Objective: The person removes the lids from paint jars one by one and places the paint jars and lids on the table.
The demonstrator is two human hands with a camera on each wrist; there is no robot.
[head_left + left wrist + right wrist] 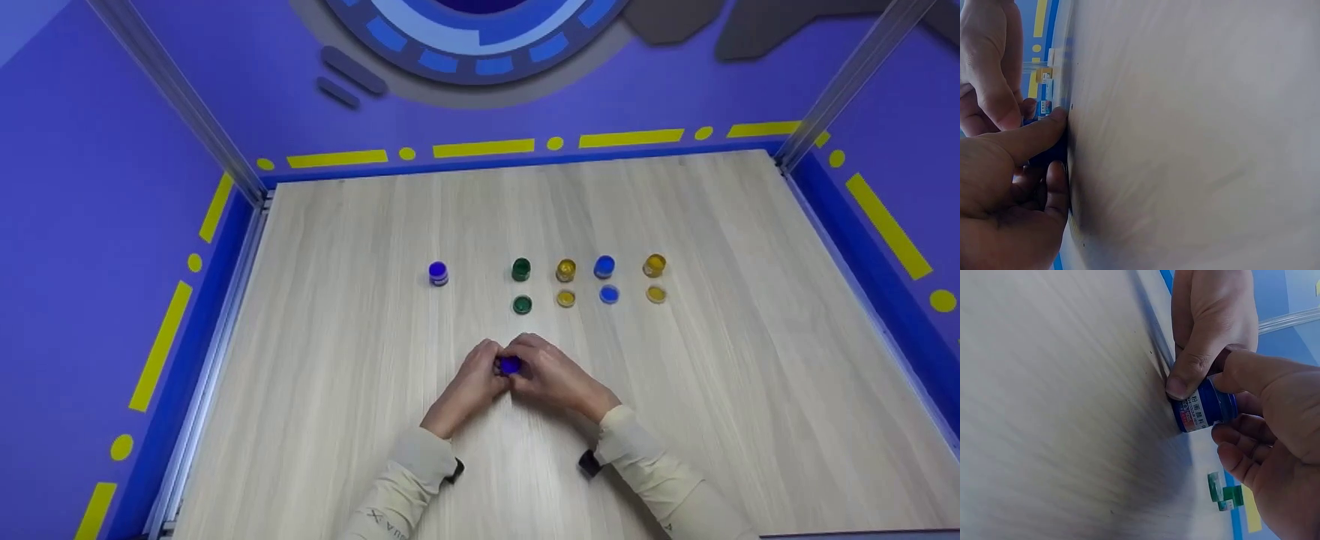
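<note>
Both hands are on a small purple-blue paint jar near the front middle of the table. Its white printed label shows in the right wrist view, where the jar has its base at the tabletop. My left hand grips the lower body, with its thumb along the side. Around the jar's top end curl the thumb and fingers of my right hand. Whether the lid sits loose or tight is hidden by the fingers. In the left wrist view, the left hand covers most of the jar.
Farther back stands another purple jar. To its right are a green jar, a yellow jar, a blue jar and an ochre jar. In front of these lie a green lid and several others. Blue walls enclose the wooden table.
</note>
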